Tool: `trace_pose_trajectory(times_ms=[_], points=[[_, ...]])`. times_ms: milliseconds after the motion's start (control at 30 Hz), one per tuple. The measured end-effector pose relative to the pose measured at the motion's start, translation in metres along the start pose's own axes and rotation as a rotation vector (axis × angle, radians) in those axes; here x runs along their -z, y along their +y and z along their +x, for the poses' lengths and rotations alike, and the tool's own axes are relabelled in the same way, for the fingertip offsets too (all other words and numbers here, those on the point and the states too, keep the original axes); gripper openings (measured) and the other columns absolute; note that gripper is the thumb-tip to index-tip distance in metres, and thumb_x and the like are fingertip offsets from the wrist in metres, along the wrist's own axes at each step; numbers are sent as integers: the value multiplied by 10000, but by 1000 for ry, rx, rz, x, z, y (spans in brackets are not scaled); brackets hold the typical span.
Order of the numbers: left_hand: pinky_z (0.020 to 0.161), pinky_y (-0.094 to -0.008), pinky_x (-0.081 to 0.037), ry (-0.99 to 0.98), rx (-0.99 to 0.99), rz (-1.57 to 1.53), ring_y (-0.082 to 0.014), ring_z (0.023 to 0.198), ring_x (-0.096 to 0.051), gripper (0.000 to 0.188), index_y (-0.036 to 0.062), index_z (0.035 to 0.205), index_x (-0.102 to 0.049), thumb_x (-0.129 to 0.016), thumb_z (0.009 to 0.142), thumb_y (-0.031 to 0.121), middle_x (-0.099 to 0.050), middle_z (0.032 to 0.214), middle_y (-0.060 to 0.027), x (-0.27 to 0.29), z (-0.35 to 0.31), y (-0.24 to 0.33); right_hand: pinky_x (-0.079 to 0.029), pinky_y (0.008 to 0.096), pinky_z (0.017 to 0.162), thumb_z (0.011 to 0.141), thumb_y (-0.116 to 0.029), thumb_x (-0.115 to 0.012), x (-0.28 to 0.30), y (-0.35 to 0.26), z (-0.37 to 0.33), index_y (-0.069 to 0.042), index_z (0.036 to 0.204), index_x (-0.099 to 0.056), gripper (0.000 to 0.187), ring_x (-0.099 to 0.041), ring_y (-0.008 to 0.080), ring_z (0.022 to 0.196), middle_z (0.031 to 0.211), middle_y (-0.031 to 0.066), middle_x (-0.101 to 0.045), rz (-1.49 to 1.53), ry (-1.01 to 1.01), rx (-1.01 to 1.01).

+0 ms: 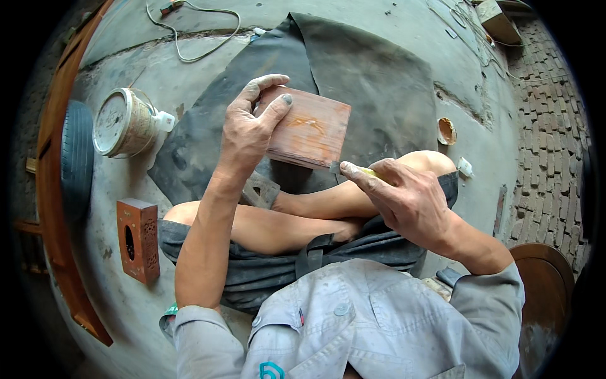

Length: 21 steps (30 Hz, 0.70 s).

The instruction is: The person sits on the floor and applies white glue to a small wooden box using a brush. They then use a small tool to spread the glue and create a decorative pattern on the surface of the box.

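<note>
My left hand grips a reddish-brown wooden box by its left edge, with the thumb on the upper face. Orange-yellow smears mark the middle of that face. In my right hand is a small putty knife with a flat grey blade and a yellow handle. Its blade touches or nearly touches the box's lower right corner; I cannot tell which. Both hands are dusted with pale powder. Below the box, a grey block rests beside my crossed legs. The underside of the box is hidden.
A dark sheet lies under the work. At left are a lidded bucket, a tyre, a long wooden frame and a carved tissue box. An orange-stained cup stands at right, near a round brown stool.
</note>
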<state>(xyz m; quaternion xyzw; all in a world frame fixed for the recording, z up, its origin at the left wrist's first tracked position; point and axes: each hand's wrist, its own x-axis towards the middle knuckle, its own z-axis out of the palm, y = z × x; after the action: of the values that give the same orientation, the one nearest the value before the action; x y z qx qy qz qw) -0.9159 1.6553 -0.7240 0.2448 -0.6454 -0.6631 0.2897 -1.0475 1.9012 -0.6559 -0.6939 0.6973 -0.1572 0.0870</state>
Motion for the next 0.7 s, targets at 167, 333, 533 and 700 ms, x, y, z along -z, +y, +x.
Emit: trace_pose_trajectory(times_ms=[167, 333, 533, 700], points=[[937, -265, -493, 8, 15, -38, -128, 1037, -607, 313, 20, 1221, -674, -717, 931, 129, -670, 1125, -71, 0, 1, -3, -554, 369, 618, 812, -31, -649, -4, 4, -1, -151, 1447, -555, 653, -669, 254, 773, 916, 98, -619, -32, 12, 4], [936, -251, -496, -13, -7, 3, -120, 1044, -598, 340, 13, 1266, -652, -705, 949, 123, -651, 1146, -77, -5, -2, 0, -549, 377, 668, 822, -42, -633, -9, 0, 5, -167, 1472, -525, 670, -672, 263, 820, 958, 98, -619, -61, 0, 3], [950, -264, -491, 17, 10, -3, -135, 1057, -615, 333, 17, 1236, -665, -723, 932, 140, -675, 1148, -79, -1, -1, -2, -544, 374, 686, 828, -59, -621, 3, 1, 5, -183, 1473, -523, 664, -676, 261, 846, 969, 95, -606, -80, -73, -12], [951, -268, -493, -4, -41, 77, -143, 1050, -620, 335, 5, 1234, -662, -721, 933, 140, -675, 1151, -83, -7, -2, 0, -540, 374, 673, 826, -67, -628, 0, -3, 10, -188, 1474, -524, 668, -671, 258, 841, 934, 90, -590, -80, -75, -36]])
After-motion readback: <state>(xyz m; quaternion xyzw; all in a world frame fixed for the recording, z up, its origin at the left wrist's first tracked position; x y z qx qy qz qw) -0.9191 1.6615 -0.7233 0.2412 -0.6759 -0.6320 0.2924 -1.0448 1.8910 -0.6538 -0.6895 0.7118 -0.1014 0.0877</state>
